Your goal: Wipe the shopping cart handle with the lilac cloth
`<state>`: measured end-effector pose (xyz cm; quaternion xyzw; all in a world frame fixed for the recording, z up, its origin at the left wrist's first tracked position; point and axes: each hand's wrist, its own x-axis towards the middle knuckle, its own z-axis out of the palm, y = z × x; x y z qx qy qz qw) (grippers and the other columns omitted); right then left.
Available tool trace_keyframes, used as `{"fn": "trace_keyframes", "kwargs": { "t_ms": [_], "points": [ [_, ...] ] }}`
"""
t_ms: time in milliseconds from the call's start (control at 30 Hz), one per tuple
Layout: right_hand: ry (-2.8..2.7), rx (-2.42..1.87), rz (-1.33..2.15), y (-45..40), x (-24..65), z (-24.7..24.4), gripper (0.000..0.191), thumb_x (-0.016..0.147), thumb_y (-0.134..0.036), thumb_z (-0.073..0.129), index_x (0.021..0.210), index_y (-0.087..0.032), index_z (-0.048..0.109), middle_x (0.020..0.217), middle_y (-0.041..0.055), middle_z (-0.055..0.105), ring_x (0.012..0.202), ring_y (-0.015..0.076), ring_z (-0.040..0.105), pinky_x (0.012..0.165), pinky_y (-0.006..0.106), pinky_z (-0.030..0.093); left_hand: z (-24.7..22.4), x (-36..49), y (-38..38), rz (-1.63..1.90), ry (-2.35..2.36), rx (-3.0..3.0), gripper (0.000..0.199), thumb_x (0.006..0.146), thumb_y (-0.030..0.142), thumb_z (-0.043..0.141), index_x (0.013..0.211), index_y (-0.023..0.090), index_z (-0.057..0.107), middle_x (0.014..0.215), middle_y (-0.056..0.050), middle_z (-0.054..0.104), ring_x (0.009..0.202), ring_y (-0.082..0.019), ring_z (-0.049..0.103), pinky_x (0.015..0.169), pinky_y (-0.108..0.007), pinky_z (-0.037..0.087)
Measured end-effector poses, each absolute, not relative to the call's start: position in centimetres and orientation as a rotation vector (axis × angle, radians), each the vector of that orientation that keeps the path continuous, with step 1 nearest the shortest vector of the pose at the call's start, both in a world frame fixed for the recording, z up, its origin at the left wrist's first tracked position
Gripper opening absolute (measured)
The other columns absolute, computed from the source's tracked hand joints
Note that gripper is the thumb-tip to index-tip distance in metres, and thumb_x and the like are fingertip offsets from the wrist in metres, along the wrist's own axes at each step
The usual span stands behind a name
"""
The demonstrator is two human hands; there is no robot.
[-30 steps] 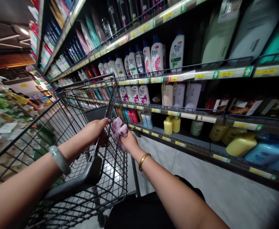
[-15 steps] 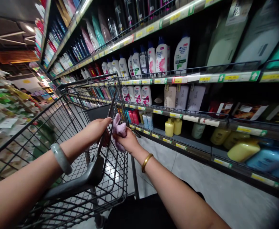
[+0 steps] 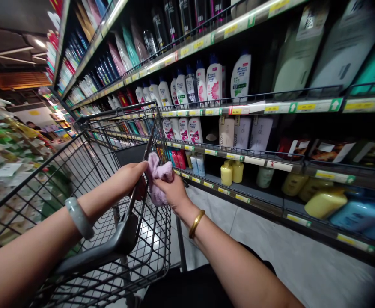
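Observation:
A crumpled light-purple cloth (image 3: 158, 173) is bunched in my right hand (image 3: 176, 192), pinched between thumb and fingers. It presses against the top side rail of a black wire shopping cart (image 3: 126, 237). On the inner side of that rail, my left hand (image 3: 131, 177) is closed around the bar, thumb on top and fingers partly hidden below it. A pale stone bangle (image 3: 79, 217) circles the left wrist, and a gold bangle (image 3: 196, 223) the right.
Shelves with shampoo bottles (image 3: 213, 81) and pump bottles (image 3: 325, 203) run along the right. Price-label edges (image 3: 239, 110) jut towards the cart. Packaged goods (image 3: 6, 149) are stacked on the left. Grey tile floor (image 3: 264, 244) shows between cart and shelf.
The cloth and my right hand have shifted slightly along the rail, and more of the cloth shows above the fingers. My left hand keeps its hold; the view has moved a little.

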<state>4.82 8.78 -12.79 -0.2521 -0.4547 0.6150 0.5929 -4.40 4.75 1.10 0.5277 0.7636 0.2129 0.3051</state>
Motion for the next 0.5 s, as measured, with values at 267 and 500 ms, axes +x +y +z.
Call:
{"fn": "trace_keyframes", "kwargs": {
  "t_ms": [267,500],
  "points": [
    [-1.381,-1.030,1.149,9.3,5.7,-15.9,0.022,0.076,-0.024,0.074,0.099,-0.023,0.075,0.100,0.0035,0.078,0.097,0.0237,0.072,0.091,0.034,0.055,1.5,-4.2,4.5,0.556,2.008,1.398,0.064,0.104,0.051,0.031,0.124,-0.001,0.062,0.050,-0.005,0.063,0.044,-0.024,0.062,0.049,-0.033,0.051],
    [-1.244,-0.892,1.244,9.5,4.8,-16.0,0.033,0.077,-0.036,0.078,0.107,-0.022,0.074,0.095,0.0001,0.078,0.089,0.0217,0.072,0.087,0.033,0.056,2.9,-3.5,3.6,0.477,2.098,1.486,0.074,0.101,0.057,0.044,0.155,0.005,0.041,0.054,-0.002,0.064,0.048,-0.020,0.062,0.047,-0.026,0.039]
  ]
}}
